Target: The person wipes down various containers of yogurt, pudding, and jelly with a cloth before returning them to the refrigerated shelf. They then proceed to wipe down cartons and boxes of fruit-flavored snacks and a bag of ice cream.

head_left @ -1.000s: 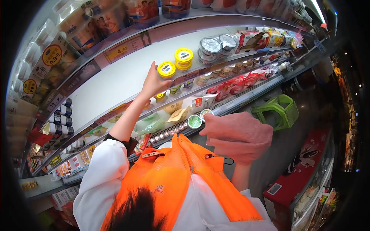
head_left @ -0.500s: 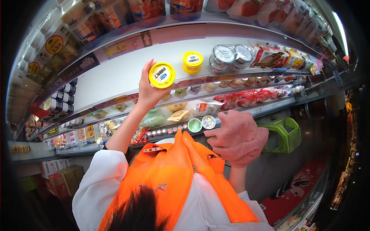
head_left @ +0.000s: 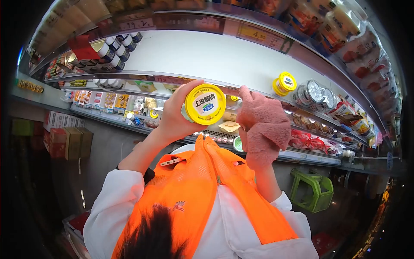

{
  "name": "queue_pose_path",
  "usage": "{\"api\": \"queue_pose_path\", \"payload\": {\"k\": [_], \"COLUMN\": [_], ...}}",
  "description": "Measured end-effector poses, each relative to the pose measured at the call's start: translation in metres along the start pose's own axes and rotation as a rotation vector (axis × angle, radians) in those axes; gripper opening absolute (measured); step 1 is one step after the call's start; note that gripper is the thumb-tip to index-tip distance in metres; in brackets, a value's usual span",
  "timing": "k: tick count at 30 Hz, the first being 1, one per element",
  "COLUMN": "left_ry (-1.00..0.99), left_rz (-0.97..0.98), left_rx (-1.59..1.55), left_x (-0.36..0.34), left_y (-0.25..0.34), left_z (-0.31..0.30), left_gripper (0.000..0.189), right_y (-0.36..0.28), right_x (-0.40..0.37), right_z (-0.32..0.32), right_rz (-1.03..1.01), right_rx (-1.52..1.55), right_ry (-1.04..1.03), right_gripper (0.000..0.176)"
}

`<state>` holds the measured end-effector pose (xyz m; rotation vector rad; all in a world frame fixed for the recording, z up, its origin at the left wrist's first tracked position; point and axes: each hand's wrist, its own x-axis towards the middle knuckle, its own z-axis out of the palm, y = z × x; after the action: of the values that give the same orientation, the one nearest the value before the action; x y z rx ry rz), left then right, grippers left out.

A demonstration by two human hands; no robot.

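Note:
My left hand (head_left: 176, 115) is closed around a round tub with a yellow-rimmed lid (head_left: 205, 104), raised in front of my chest. The lid faces me and shows dark printed lettering and a blue logo. A fuzzy pink cloth (head_left: 266, 123) is bunched over my right hand (head_left: 261, 168), which grips it to the right of the tub. The cloth hides most of the fingers. Between tub and cloth there is a small gap. Another yellow-lidded tub (head_left: 284, 83) stands on the white shelf (head_left: 189, 54) beyond my right hand.
Silver-lidded tubs (head_left: 315, 93) sit right of the shelved yellow one. Dark-and-white containers (head_left: 116, 52) are stacked at the shelf's left. Packaged goods line the lower shelves. A green plastic stool (head_left: 312, 190) stands on the floor at right, and boxes (head_left: 67, 142) at left.
My view has turned left. The tub in my left hand has come lower and nearer my chest. My right hand with the cloth has risen and moved in towards it.

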<state>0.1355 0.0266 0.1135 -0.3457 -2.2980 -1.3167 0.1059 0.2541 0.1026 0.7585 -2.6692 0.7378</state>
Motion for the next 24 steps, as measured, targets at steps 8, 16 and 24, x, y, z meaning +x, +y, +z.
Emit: {"api": "queue_pose_path", "payload": {"k": [8,16,24], "left_ry": [0.01,0.028,0.165], "left_rz": [-0.068,-0.106,-0.016], "left_rx": [0.259,0.252,0.404], "left_x": [-0.045,-0.101,-0.11], "left_y": [-0.027,-0.074,-0.091], "left_z": [-0.081,-0.166,-0.22], "left_gripper": [0.077,0.06,0.064], "right_y": [-0.107,-0.209,-0.249], "right_x": [0.015,0.037,0.033], "right_z": [0.083,0.144,0.175], "right_rz": [-0.443,-0.419,-0.266], "right_rx": [0.637,0.489,0.402], "right_ry": [0.095,-0.01,0.012], "right_gripper": [0.029,0.027,0.029]}}
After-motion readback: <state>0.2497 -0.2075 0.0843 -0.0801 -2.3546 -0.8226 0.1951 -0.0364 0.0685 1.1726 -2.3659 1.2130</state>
